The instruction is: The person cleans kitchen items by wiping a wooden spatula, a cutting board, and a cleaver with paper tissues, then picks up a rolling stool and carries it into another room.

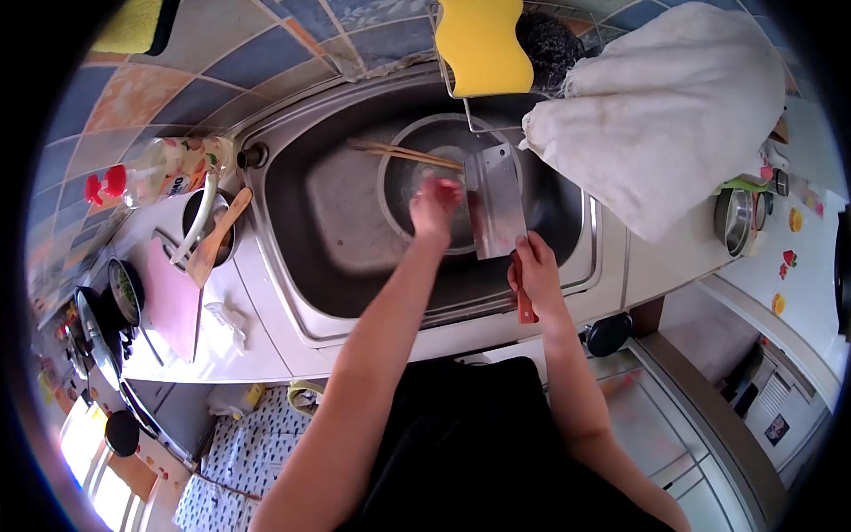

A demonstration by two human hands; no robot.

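My right hand [535, 273] is wrapped round the red-brown handle of a cleaver [498, 199], whose broad metal blade points away from me over the sink. Left of the blade is my left hand [436, 206], its fingers blurred, above a clear round bowl [394, 206] in the sink [332, 213]. Whether the left fingers touch anything is hard to see. Wooden chopsticks [408, 153] lie across the bowl's far side, their right ends close to the blade.
A yellow sponge [483, 44] sits on a wire rack behind the sink. White cloth [665, 115] covers something at right. To the left are a red-capped bottle [182, 168], a metal container with a wooden spatula [213, 239], and a pink board [171, 297].
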